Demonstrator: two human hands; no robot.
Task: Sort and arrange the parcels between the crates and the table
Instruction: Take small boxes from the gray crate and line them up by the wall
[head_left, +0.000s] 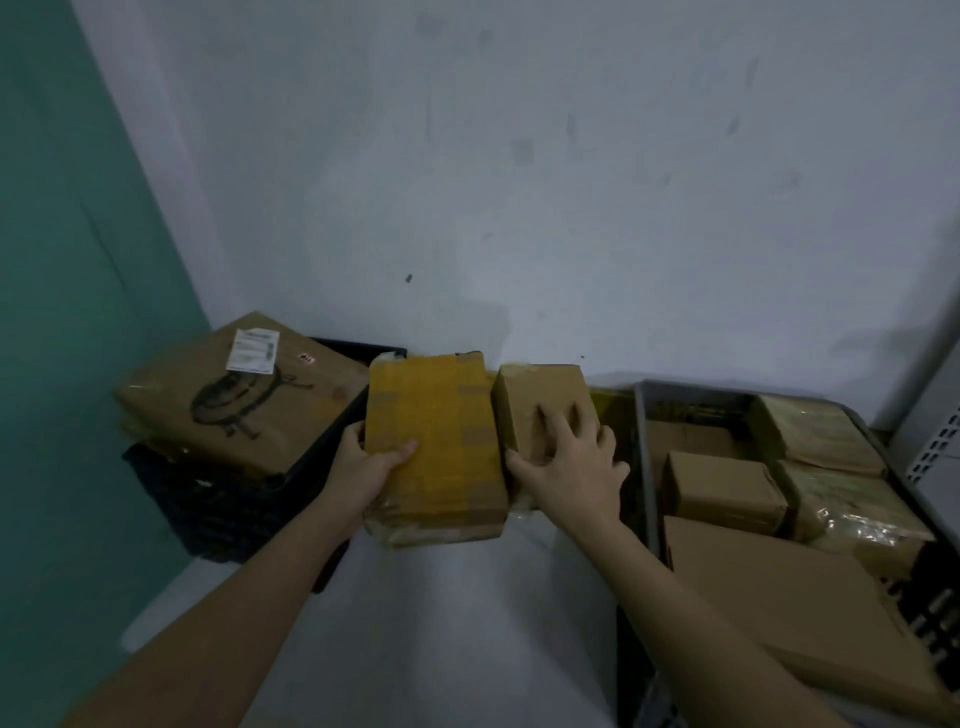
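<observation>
While both forearms reach in from the bottom of the frame, the left hand (370, 464) grips the near left edge of a yellow-taped parcel (434, 441) at the centre, thumb lying on its top face and fingers curled round its side. That parcel lies flat on the white counter (441, 623), its far end close to the pale wall (519, 182). Just to its right, touching or nearly touching it, sits a small brown box (540, 402); the right hand (574, 457) rests on top of it with fingers spread and bent over its upper face and the thumb against its near left corner, holding it. At the left of the frame a black crate (218, 499) carries a large flat carton (244, 395) with a white label and a dark printed drawing, tilted across the crate's rim. At the right a grey crate (644, 441) holds several parcels: a small brown carton (724, 488) in the middle, plastic-wrapped packets (831, 467) toward the far right, and a long flat brown carton (795, 613) leaning across its near end. A teal wall (62, 260) fills the upper left.
</observation>
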